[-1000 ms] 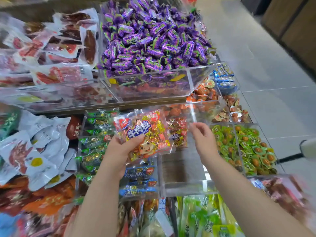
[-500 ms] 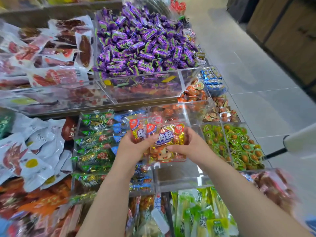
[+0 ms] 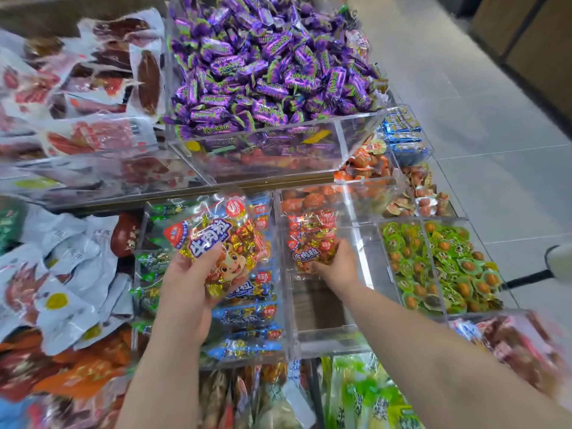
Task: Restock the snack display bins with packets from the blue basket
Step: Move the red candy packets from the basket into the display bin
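Note:
My left hand (image 3: 188, 283) grips a clear packet of gold and red wrapped sweets (image 3: 216, 239) with a cartoon figure, held above the bin of blue packets (image 3: 247, 314). My right hand (image 3: 337, 267) holds a second packet of the same kind (image 3: 312, 239) low inside a clear acrylic bin (image 3: 322, 339), up against several like packets at the bin's far end. The near half of that bin shows its bare wooden floor. The blue basket is out of view.
A raised bin heaped with purple sweets (image 3: 266, 69) stands behind. Green sweets (image 3: 433, 267) fill bins to the right, white and red pouches (image 3: 62, 274) pile at the left. A grey tiled aisle floor (image 3: 495, 119) lies beyond the display's right edge.
The two hands, together on the packets half a second ago, have parted. The right hand carried one packet right and down into the clear bin. The left keeps the other.

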Available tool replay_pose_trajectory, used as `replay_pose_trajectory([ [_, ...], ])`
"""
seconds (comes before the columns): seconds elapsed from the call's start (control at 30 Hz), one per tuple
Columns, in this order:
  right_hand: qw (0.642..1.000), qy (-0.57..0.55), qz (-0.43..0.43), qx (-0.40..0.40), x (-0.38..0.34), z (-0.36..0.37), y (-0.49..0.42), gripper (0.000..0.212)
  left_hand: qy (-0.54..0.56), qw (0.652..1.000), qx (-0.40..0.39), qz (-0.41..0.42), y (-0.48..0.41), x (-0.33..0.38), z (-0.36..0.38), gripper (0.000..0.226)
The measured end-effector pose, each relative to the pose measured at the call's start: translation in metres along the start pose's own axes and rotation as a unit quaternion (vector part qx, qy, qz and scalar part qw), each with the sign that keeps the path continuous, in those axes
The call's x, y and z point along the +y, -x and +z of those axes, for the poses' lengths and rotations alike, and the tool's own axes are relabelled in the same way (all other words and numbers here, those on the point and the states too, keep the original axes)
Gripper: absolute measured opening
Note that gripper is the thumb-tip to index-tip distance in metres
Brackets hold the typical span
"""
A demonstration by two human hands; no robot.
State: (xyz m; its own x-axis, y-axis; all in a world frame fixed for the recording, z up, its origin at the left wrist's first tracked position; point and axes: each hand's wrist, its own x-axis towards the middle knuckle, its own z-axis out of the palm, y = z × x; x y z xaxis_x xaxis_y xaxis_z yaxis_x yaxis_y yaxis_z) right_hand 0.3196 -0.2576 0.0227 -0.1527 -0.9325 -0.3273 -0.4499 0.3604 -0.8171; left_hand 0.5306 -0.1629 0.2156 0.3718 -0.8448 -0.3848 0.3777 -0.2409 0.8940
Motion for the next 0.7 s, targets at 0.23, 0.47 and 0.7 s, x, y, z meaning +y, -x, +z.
replay_pose_trajectory([
  [0.23, 0.998, -0.048, 0.043, 0.027, 0.010, 0.019, -0.005, 0.134, -0.007, 1.000, -0.002, -0.016, 0.003, -0.008, -0.001, 0.032],
  [0.47, 0.998, 0.002, 0.049, -0.038, 0.003, 0.004, -0.010, 0.144, -0.008, 0.997, -0.061, -0.044, 0.007, -0.009, 0.005, 0.044],
  [0.7, 0.991, -0.076, 0.095, 0.054, -0.042, -0.059, 0.039, 0.098, 0.008, 0.986, -0.146, -0.082, 0.009, -0.017, 0.017, 0.042],
])
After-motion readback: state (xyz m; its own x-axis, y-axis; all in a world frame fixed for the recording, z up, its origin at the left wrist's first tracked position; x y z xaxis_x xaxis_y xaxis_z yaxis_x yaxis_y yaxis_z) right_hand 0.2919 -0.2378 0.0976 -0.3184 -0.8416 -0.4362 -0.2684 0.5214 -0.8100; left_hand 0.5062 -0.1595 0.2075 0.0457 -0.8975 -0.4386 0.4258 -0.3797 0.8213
